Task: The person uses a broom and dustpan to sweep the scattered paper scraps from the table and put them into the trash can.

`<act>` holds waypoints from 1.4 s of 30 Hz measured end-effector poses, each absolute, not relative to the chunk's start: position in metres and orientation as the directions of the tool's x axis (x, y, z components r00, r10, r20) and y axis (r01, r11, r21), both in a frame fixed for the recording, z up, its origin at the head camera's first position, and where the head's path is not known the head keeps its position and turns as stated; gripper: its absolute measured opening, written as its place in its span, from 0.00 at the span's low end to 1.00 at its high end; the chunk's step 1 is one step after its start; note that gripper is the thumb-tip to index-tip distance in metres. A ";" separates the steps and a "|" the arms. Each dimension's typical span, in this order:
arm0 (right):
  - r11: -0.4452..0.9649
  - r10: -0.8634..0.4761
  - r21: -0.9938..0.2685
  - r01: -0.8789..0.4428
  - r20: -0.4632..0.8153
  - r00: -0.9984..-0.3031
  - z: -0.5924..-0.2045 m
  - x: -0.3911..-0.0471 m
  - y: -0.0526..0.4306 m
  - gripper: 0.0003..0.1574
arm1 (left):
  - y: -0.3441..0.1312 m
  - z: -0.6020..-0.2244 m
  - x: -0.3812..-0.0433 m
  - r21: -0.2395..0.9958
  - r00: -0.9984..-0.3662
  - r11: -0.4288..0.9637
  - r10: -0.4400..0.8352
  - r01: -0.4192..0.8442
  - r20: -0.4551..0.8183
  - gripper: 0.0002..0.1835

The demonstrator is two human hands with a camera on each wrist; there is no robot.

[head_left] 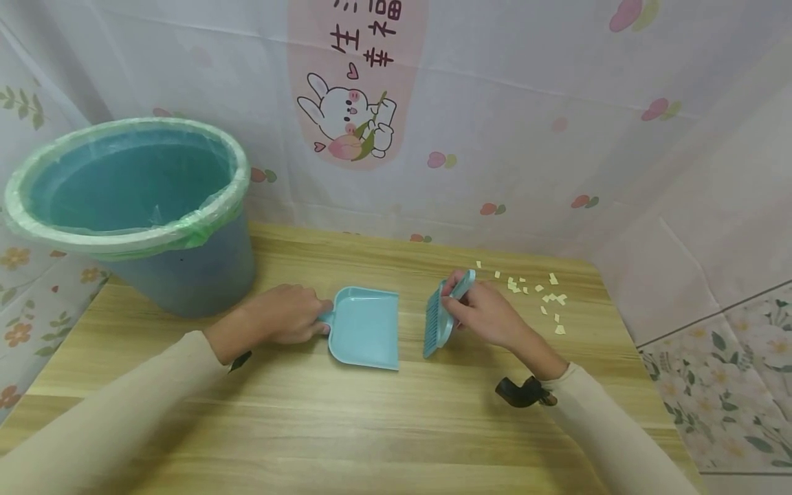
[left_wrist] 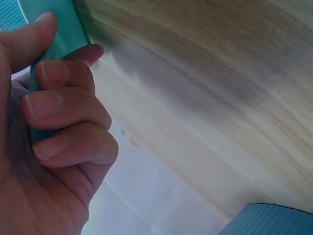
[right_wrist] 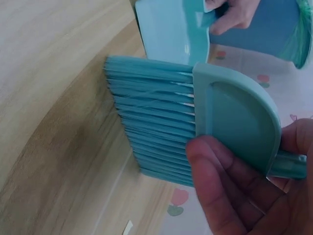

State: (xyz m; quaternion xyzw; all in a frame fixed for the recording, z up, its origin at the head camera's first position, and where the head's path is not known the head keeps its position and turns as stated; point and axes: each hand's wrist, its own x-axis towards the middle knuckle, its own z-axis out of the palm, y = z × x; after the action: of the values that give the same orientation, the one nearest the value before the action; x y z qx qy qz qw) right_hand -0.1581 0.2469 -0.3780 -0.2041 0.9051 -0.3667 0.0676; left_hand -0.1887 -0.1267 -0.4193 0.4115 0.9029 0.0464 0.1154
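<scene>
while the left hand (head_left: 289,315) has its fingers curled round the handle of the blue dustpan (head_left: 366,328) on the bench (head_left: 346,433), the right hand (head_left: 485,315) holds the blue brush (head_left: 440,323) in its fingers, near the dustpan. small pale bits (head_left: 546,298) lie past that hand.

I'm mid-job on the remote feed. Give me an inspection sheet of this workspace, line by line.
Surface: wood-grain table, light-toned.
Job's things: light-blue dustpan, no scraps visible in it; matching brush, bristles toward the dustpan but apart from it; small pale scraps scattered on the table's right side; blue bin with a bag liner at the far left.
Clutter: nothing seen beyond these.
Left hand: grips the dustpan's handle.
Right hand: holds the brush.
Cables: nothing seen; a black piece shows at the right wrist.
Surroundings: printed cloth behind the table, with a cartoon rabbit.
</scene>
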 end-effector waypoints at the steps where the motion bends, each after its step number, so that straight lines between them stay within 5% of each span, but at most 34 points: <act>1: 0.654 -0.415 -0.684 -0.324 0.034 -0.909 -0.378 -0.158 0.246 0.05 | -0.126 -0.419 -0.189 0.180 -0.636 0.659 0.752 0.730 -0.174 0.15; 14: 0.706 -0.276 -0.664 -0.247 0.064 -0.959 -0.362 -0.152 0.274 0.12 | -0.125 -0.419 -0.188 0.179 -0.643 0.670 0.742 0.720 -0.192 0.16; 28: 0.843 -0.175 -0.461 -0.278 0.253 -0.951 -0.361 -0.149 0.324 0.13 | -0.127 -0.419 -0.188 0.184 -0.645 0.667 0.745 0.722 -0.171 0.16; 42: 0.924 -0.190 -0.282 -0.258 0.249 -0.950 -0.362 -0.151 0.356 0.17 | -0.127 -0.419 -0.188 0.186 -0.644 0.668 0.744 0.721 -0.176 0.16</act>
State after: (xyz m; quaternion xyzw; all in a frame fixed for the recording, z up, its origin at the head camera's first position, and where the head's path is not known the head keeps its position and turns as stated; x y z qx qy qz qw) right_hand -0.1513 0.3556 -0.3623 -0.1149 0.9748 -0.1573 -0.1092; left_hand -0.1885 -0.1273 -0.4193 0.4045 0.9053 0.0495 0.1195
